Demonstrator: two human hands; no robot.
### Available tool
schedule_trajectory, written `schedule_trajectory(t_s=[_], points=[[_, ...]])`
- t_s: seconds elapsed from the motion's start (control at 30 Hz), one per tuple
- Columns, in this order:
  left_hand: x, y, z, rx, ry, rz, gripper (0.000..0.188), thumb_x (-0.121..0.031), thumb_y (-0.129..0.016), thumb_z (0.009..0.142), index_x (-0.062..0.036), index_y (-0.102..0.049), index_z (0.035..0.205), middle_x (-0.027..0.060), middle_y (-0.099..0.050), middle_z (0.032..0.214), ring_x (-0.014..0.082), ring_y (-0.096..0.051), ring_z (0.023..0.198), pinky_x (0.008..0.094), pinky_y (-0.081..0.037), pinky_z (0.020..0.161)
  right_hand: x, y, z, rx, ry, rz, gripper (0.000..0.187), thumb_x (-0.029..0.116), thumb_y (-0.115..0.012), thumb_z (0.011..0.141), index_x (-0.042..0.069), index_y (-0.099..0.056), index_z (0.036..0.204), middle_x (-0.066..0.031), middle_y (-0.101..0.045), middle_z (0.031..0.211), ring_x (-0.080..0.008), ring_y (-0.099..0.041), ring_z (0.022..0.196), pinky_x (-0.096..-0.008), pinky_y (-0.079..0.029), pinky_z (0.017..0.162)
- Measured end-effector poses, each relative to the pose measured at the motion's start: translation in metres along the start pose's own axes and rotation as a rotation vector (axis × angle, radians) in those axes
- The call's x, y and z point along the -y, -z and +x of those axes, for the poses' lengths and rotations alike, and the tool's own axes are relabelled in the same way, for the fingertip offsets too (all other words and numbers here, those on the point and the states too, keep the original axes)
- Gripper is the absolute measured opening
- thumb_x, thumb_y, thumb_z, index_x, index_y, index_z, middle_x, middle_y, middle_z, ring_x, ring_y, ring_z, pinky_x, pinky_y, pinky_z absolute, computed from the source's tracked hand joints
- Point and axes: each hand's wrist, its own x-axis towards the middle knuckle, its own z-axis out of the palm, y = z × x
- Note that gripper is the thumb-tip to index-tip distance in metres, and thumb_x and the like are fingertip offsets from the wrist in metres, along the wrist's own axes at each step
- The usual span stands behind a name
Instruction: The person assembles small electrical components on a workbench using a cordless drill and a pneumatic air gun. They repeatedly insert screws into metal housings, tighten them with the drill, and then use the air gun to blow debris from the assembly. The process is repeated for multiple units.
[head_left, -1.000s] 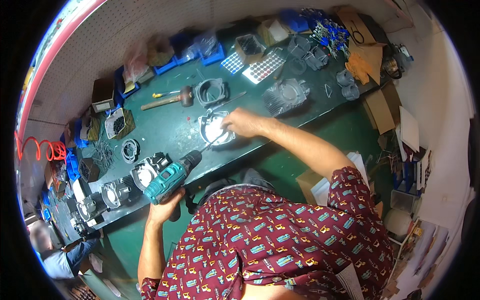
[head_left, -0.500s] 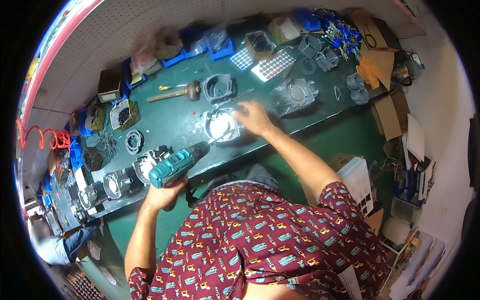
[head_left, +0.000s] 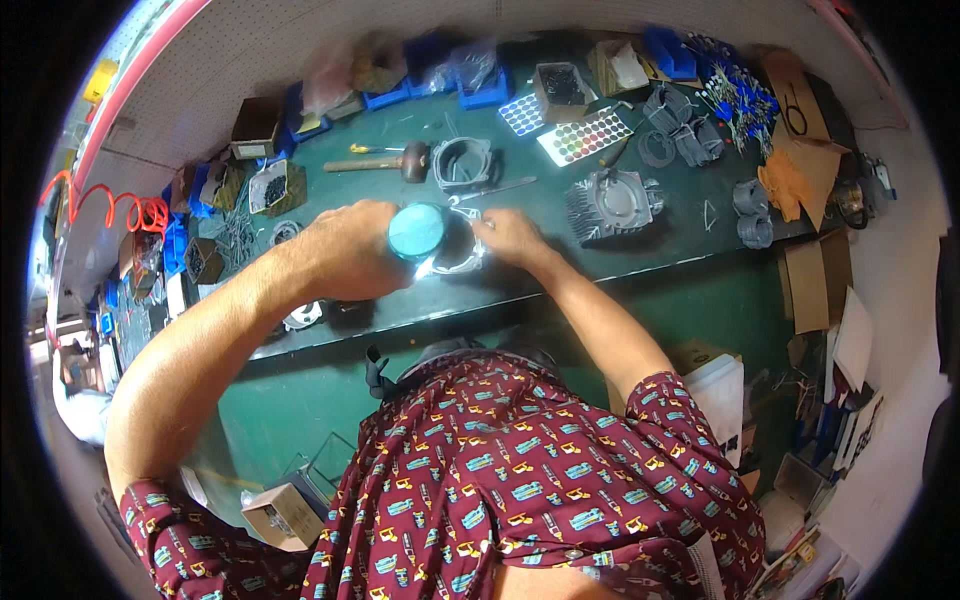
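My left hand (head_left: pixel 352 248) is closed around a teal cordless drill (head_left: pixel 417 231), whose rear end faces up. The drill stands over the left side of a light metal housing cover (head_left: pixel 466 264), and its bit is hidden beneath it. Part of the cover is bright under the drill's light. My right hand (head_left: pixel 512 238) grips the right edge of that cover with curled fingers. Just beyond it lie a wrench (head_left: pixel 492 191) and a grey ring-shaped housing (head_left: pixel 463 164).
A mallet (head_left: pixel 415 163) lies far left of the cover. To the right sits a finned motor housing (head_left: pixel 614 203). Boxes and blue bins (head_left: pixel 485 88) line the back of the green bench. Sticker sheets (head_left: pixel 585 137) lie before them. Another round casting (head_left: pixel 302 316) is near the front edge.
My left hand has raised the drill from the front left and turned it upright over the cover. My right hand stays at the cover's right edge. The view has shifted slightly.
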Motion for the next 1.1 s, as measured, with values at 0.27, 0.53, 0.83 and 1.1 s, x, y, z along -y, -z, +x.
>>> schedule_trajectory(t_s=[0.27,0.53,0.83,1.1], points=[[-0.012,-0.002,0.007,0.023,0.125,-0.017,0.034,-0.021,-0.074,0.076,-0.0044,-0.07,0.106,0.0188,-0.073,0.097,0.0337,-0.071,0.092,0.0428,-0.057,0.083,-0.007,-0.003,0.011,0.109,-0.026,0.011,0.038,0.036,-0.061,0.091,-0.002,-0.07,0.092,-0.0212,-0.071,0.082,-0.0278,-0.069,0.075,-0.0407,-0.051,0.069],[-0.027,-0.004,0.005,0.026,0.13,0.047,0.032,-0.025,-0.075,0.078,-0.0033,-0.072,0.102,0.0197,-0.074,0.097,0.036,-0.072,0.092,0.0444,-0.058,0.084,-0.015,-0.004,0.014,0.106,-0.005,0.043,0.042,0.042,-0.061,0.086,0.001,-0.071,0.086,-0.0241,-0.069,0.083,-0.0425,-0.068,0.081,-0.0499,-0.052,0.072],[-0.027,-0.008,0.009,0.033,0.168,-0.032,0.037,-0.022,-0.073,0.079,-0.0041,-0.069,0.111,0.0204,-0.073,0.101,0.035,-0.071,0.095,0.0426,-0.058,0.086,-0.004,0.001,0.01,0.112,-0.012,0.063,0.042,0.042,-0.061,0.086,0.002,-0.072,0.085,-0.0249,-0.068,0.084,-0.0416,-0.068,0.08,-0.0481,-0.051,0.071],[-0.038,-0.003,-0.006,0.096,0.151,0.005,0.03,-0.014,-0.063,0.076,0.0035,-0.07,0.099,0.0256,-0.071,0.102,0.0392,-0.069,0.1,0.0436,-0.055,0.089,-0.023,-0.011,0.018,0.141,-0.036,0.11,0.038,0.04,-0.063,0.085,0.003,-0.073,0.086,-0.0209,-0.07,0.081,-0.0385,-0.069,0.076,-0.0465,-0.051,0.068]])
